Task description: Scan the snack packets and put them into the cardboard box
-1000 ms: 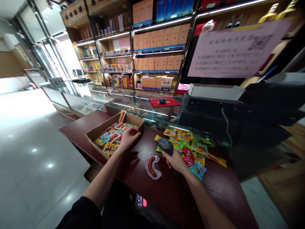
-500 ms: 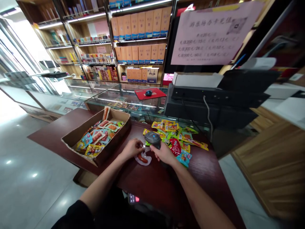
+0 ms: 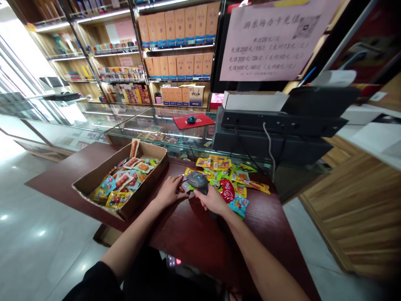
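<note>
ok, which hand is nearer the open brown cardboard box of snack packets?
Left. The left hand is just right of the cardboard box; the right hand, gripping the dark handheld scanner, is farther right.

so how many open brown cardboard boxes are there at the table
2: a snack box on the table, and a lower box past its edge, partly hidden. More may be hidden underneath.

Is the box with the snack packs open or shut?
Open: the box has no lid over it, and the packs inside show from above.
</note>
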A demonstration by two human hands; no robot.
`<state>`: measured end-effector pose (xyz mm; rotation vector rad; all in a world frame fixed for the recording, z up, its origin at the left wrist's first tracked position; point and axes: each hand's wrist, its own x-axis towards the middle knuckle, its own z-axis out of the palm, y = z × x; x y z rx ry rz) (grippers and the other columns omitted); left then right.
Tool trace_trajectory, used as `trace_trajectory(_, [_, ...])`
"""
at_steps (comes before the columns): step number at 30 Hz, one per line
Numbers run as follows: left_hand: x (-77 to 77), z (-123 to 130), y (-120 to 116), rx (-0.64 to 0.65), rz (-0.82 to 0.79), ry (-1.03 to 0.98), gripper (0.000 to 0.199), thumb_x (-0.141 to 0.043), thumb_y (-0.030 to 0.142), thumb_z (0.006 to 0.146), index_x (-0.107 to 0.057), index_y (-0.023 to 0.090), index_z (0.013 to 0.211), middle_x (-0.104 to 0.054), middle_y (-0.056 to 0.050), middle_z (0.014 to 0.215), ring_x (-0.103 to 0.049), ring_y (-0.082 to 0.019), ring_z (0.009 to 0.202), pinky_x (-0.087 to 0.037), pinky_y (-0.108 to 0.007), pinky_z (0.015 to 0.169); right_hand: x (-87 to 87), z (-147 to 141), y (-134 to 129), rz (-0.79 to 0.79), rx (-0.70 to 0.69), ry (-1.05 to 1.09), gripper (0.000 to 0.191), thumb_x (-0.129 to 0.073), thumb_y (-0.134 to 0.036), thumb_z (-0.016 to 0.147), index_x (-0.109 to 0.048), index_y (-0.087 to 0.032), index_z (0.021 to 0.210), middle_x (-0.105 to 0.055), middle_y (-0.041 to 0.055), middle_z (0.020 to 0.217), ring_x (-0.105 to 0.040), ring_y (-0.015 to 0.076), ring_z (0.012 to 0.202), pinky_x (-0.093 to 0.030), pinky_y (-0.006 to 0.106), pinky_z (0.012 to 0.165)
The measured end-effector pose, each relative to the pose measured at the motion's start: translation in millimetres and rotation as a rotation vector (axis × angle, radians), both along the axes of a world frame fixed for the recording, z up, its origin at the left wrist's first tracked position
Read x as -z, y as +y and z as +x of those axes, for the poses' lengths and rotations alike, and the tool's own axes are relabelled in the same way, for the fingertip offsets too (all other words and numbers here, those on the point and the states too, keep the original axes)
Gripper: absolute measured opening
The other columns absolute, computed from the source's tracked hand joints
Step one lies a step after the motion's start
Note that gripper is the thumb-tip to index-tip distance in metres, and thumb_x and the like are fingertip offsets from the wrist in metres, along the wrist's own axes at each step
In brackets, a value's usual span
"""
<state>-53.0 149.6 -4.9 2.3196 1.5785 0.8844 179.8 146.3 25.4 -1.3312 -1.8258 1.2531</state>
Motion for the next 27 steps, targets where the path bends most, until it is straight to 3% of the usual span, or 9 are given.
trace_trajectory(3, [3.2,1.4,10.0,-0.113,0.018,-0.270,0.044,-0.069,0.051,0.085,-0.075,0.019,0.115,-0.070,-0.014,0.125,-0.066,-0.030,0.114,-0.048,-0.042,0.105,1.5,0.4,0.4,0.002,-0.002,-0.001,0.026,-0.060,-0.045,0.088,-0.054,-0.021,0.081,-0.055,-0.0067,0.045,-0.054,0.0114,0.035,-0.042,0.020,0.038])
trace_trajectory(4, [4.8,0.7,15.3,-0.171,0.011,-0.408,0.040,-0.063,0.053,0.089,-0.078,0.019,0.105,-0.073,-0.013,0.115,-0.068,-0.028,0.107,-0.050,-0.040,0.102,1.6,0.5,0.6,0.003,-0.003,-0.002,0.026,-0.060,-0.045,0.088,-0.054,-0.021,0.081,-0.055,-0.0066,0.046,-0.054,0.0114,0.035,-0.042,0.020,0.038])
trace_trajectory(7, [12.8,-4.4,30.7,-0.311,-0.093,-0.847,0.056,-0.054,0.067,0.090,-0.078,0.016,0.092,-0.075,-0.010,0.086,-0.071,-0.025,0.084,-0.057,-0.036,0.082,0.9,0.5,0.8,0.007,-0.003,-0.005,0.025,-0.061,-0.045,0.088,-0.054,-0.021,0.081,-0.056,-0.0065,0.046,-0.055,0.0119,0.036,-0.043,0.020,0.038])
trace_trajectory(10, [22.2,-10.7,38.7,-0.308,-0.202,-1.099,0.065,-0.064,0.074,0.078,-0.076,0.013,0.096,-0.076,-0.010,0.087,-0.071,-0.024,0.079,-0.058,-0.035,0.074,0.2,0.3,0.8,0.009,-0.006,-0.007,0.025,-0.061,-0.045,0.088,-0.055,-0.021,0.082,-0.056,-0.0065,0.046,-0.056,0.0122,0.036,-0.043,0.020,0.039])
trace_trajectory(14, [26.1,-16.2,36.1,-0.223,-0.311,-1.190,0.068,-0.087,0.053,0.065,-0.071,0.014,0.118,-0.077,-0.010,0.102,-0.072,-0.022,0.086,-0.058,-0.033,0.079,1.5,0.7,1.2,0.008,-0.009,-0.009,0.026,-0.061,-0.045,0.088,-0.056,-0.021,0.082,-0.056,-0.0059,0.046,-0.056,0.0125,0.036,-0.043,0.021,0.039])
trace_trajectory(17, [23.9,-17.8,32.7,-0.175,-0.356,-1.239,0.075,-0.090,0.043,0.063,-0.065,0.016,0.128,-0.077,-0.009,0.106,-0.073,-0.020,0.087,-0.058,-0.034,0.082,3.2,1.0,1.6,0.007,-0.007,-0.013,0.026,-0.060,-0.045,0.089,-0.056,-0.021,0.081,-0.056,-0.0057,0.046,-0.056,0.0125,0.036,-0.044,0.021,0.039])
trace_trajectory(23, [22.0,-14.8,34.5,-0.302,-0.219,-1.289,0.054,-0.094,0.040,0.053,-0.062,0.016,0.089,-0.074,-0.004,0.086,-0.070,-0.017,0.078,-0.056,-0.031,0.080,5.9,1.1,2.2,0.022,-0.003,-0.020,0.027,-0.059,-0.046,0.090,-0.055,-0.021,0.081,-0.057,-0.0056,0.047,-0.057,0.0125,0.037,-0.044,0.020,0.039])
trace_trajectory(27, [20.7,-12.3,33.8,-0.291,-0.215,-1.219,0.047,-0.092,0.038,0.055,-0.059,0.017,0.083,-0.072,-0.002,0.081,-0.067,-0.015,0.072,-0.054,-0.028,0.073,5.4,0.9,1.6,0.029,-0.007,-0.024,0.029,-0.059,-0.047,0.090,-0.055,-0.021,0.078,-0.057,-0.0051,0.046,-0.057,0.0121,0.037,-0.043,0.020,0.039])
